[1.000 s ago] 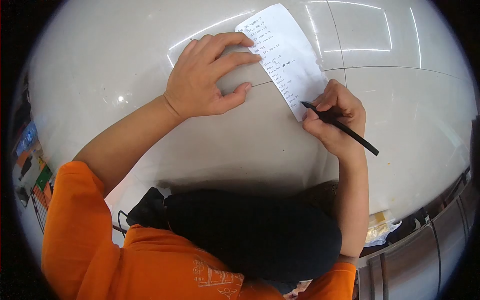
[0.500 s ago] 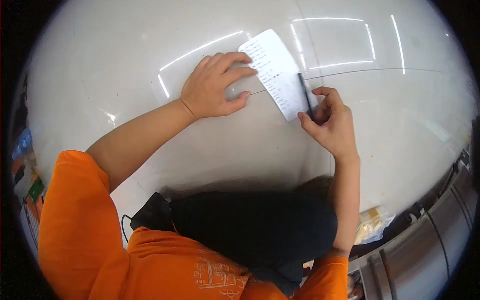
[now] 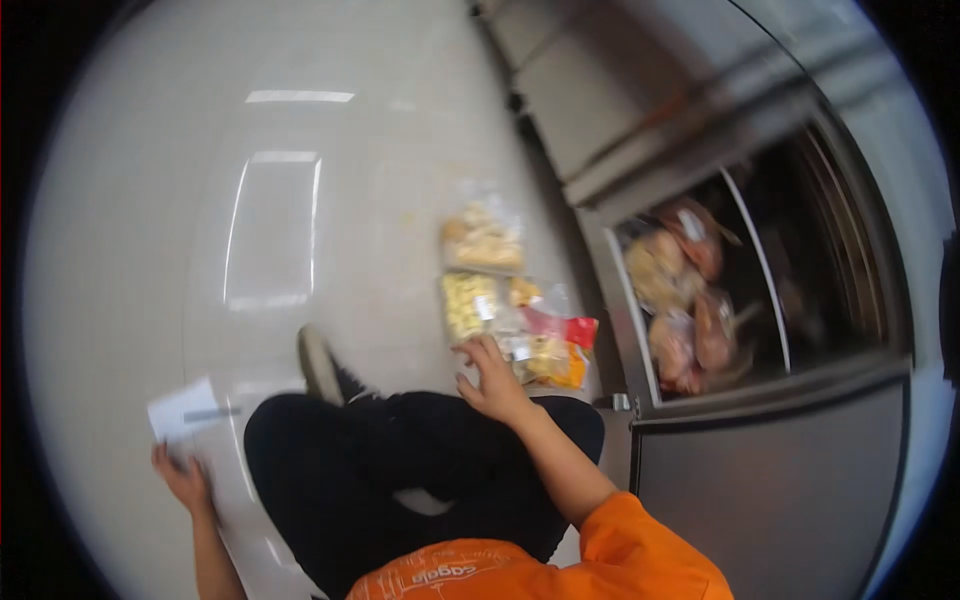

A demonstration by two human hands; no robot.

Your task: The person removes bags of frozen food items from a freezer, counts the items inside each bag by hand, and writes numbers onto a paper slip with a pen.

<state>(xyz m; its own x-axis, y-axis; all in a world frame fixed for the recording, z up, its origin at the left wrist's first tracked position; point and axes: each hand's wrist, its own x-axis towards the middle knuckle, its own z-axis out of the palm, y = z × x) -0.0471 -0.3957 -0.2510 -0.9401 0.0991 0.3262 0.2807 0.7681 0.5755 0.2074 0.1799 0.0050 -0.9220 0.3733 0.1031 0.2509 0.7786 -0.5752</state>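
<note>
My left hand (image 3: 183, 482) is at the lower left, fingers apart, by the near edge of a white paper sheet (image 3: 172, 412) on the floor. A dark pen (image 3: 212, 413) lies across the sheet's right part, sticking out past its edge. My right hand (image 3: 492, 382) reaches over the floor with its fingers parted and nothing in them. Just beyond its fingertips is a clear bag of yellow pieces (image 3: 466, 305). Whether the fingers touch that bag cannot be made out through the blur.
Behind it lies another clear bag of pale yellow food (image 3: 483, 240); a red and orange packet (image 3: 578, 350) is to the right. A steel cabinet (image 3: 770, 480) stands at the right, several bagged meat-like items (image 3: 675, 290) in its opening. My shoe (image 3: 318, 365) rests on the floor.
My view has swung right, bringing the cabinet and food bags into sight. My right hand has left the pen and moved to the bags. My left hand stays by the paper.
</note>
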